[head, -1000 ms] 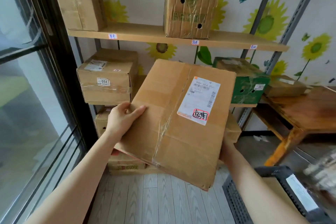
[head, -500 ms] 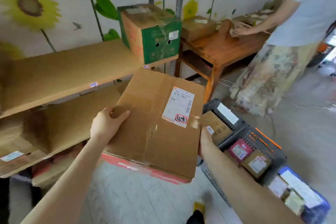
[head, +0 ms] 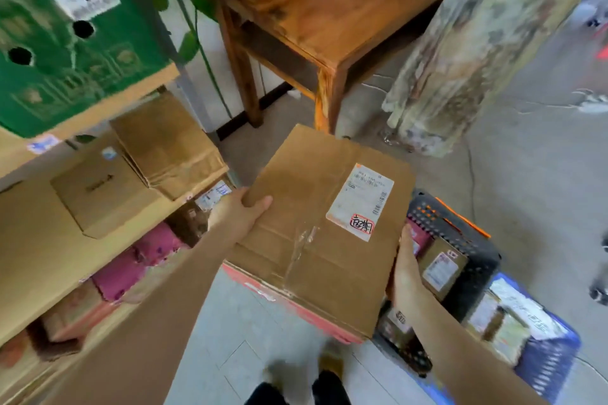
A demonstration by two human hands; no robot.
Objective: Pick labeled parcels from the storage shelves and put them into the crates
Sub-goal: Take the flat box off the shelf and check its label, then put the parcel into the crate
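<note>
You hold a flat cardboard parcel [head: 316,227] in both hands, out in front of you above the pale floor [head: 230,322], with its broad face turned up and its far end tilted away from you. Your left hand [head: 235,212] grips the left edge, the thumb lying over the top face and the fingers tucked out of sight underneath. Your right hand [head: 406,268] is closed on the right edge near the closer corner, palm pressed to the side, its fingers hidden beneath the box. A white shipping label [head: 360,200] sits on the top face toward the right, with a red stamped mark at its near end, and a strip of clear tape runs down the middle seam. The near side of the parcel shows a red band. Just to the right of the parcel, and lower, a dark crate [head: 460,240] with orange trim stands on the floor and already has small labeled boxes in it; a blue crate [head: 543,368] with more packages stands close beside it, nearer to you. To your left are the storage shelves [head: 39,250], lined with cardboard, bearing brown boxes and, on a higher level, a green box [head: 65,52] with a numbered sticker. A wooden table [head: 329,16] stands beyond the parcel, and someone in a patterned skirt [head: 460,52] stands next to it. Your shoes [head: 329,362] show at the bottom edge.
</note>
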